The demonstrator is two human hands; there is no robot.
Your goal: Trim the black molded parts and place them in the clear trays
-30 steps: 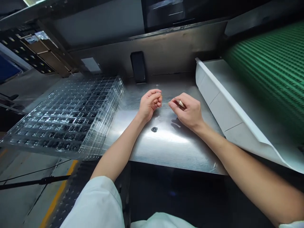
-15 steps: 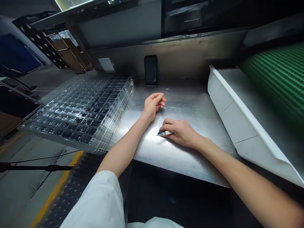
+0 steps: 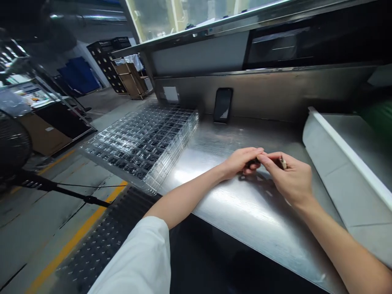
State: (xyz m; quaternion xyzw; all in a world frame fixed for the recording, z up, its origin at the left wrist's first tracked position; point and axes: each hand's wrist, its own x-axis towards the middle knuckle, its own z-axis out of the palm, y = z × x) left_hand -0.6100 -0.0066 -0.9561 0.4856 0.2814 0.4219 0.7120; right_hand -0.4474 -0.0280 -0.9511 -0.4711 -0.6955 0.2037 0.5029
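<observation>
From the head camera: pinching a small dark part point(image 3: 252, 163), partly hidden, in the curled left hand point(image 3: 240, 160) above the metal worktop point(image 3: 245, 208); gripping a pale item point(image 3: 283, 163) in the right hand point(image 3: 292, 179), touching fingertip to fingertip. Apparently mid-handling, not yet put down. At left, seemingly well stocked, with dark pieces point(image 3: 141, 173) already in many pockets of the clear stacked trays point(image 3: 167, 163).

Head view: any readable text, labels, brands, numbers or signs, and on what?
No text can be read.
White rectangle on metal back panel: no writing discernible.
Phone: no legible text.
Black stack, background: any marks too small.
White patch on brown box: too small, blurred.
Dark piece in left hand: mostly covered.
</observation>
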